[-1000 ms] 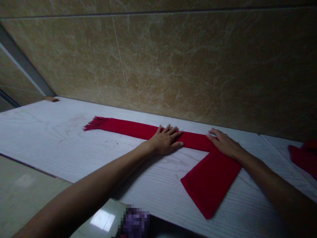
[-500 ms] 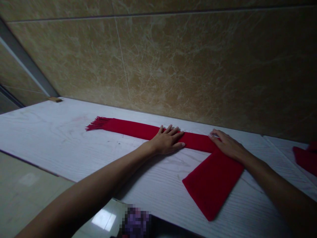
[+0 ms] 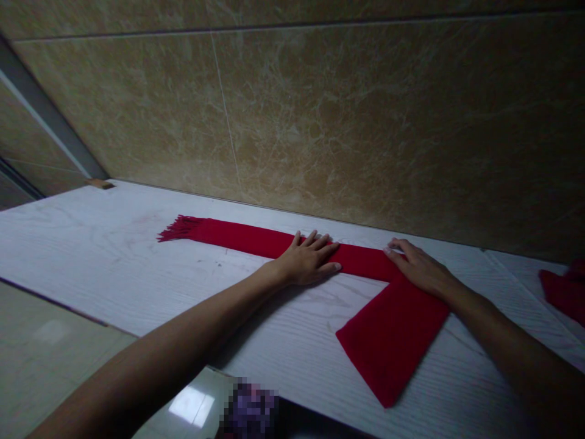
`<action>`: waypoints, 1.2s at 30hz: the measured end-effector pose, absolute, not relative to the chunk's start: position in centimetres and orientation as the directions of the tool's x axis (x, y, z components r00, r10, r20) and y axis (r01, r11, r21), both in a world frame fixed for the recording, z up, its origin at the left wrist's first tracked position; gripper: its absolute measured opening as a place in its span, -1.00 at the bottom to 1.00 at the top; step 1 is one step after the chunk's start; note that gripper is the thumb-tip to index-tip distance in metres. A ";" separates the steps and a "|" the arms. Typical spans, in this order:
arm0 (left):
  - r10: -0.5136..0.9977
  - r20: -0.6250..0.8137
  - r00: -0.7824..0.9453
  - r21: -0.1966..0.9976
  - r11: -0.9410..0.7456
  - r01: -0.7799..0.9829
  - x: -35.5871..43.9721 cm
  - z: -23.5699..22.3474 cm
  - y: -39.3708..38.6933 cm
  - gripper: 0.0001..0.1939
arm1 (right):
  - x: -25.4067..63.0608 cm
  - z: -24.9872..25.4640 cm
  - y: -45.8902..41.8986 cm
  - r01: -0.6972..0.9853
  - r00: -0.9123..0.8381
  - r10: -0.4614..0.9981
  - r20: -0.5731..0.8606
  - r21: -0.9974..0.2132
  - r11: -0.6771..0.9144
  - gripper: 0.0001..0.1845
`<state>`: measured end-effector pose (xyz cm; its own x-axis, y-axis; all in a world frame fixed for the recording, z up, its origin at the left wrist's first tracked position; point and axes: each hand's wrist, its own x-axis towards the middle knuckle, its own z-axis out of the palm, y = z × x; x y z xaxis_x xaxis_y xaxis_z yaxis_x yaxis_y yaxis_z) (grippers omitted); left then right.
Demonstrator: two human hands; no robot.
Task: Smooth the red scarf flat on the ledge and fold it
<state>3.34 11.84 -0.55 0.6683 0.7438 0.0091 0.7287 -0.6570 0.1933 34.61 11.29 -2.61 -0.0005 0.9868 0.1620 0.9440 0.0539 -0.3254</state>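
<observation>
A red scarf (image 3: 242,236) lies lengthwise on the white wood-grain tabletop (image 3: 283,326), flattened into a narrow strip with a fringe at its left end. At the right the scarf turns at an angle, and a wider flap points down toward me. My left hand (image 3: 306,259) presses flat on the strip's middle, fingers spread. At the bend, my right hand (image 3: 423,268) has its fingers and thumb drawn together on the scarf's corner; part of the fold is hidden beneath it.
More red cloth (image 3: 564,292) lies at the right edge. A brown tiled wall (image 3: 320,128) runs behind the table, with a small wooden block (image 3: 99,183) at the far left corner. Below the near edge are shiny floor tiles (image 3: 50,360) and a blurred purple patch (image 3: 251,408).
</observation>
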 end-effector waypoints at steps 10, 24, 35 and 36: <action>0.744 0.008 0.668 0.193 -0.657 0.729 3.3 -0.5 11.8 -0.24 | 34.7 -2.8 11.3 0.948 0.009 0.985 0.171 -0.315 0.046 -0.38; 0.751 0.001 0.661 0.190 -0.649 0.737 3.4 -0.3 11.6 -0.26 | 34.7 -2.8 11.1 0.949 -0.009 0.984 0.177 -0.308 0.064 -0.38; 0.743 0.006 0.670 0.196 -0.658 0.727 3.2 -0.1 11.6 -0.27 | 34.6 -2.9 11.3 0.941 -0.077 0.978 0.193 -0.310 0.135 -0.50; 0.742 0.005 0.671 0.199 -0.658 0.726 3.2 0.0 11.6 -0.27 | 34.6 -2.9 11.3 0.942 -0.079 0.978 0.193 -0.308 0.136 -0.50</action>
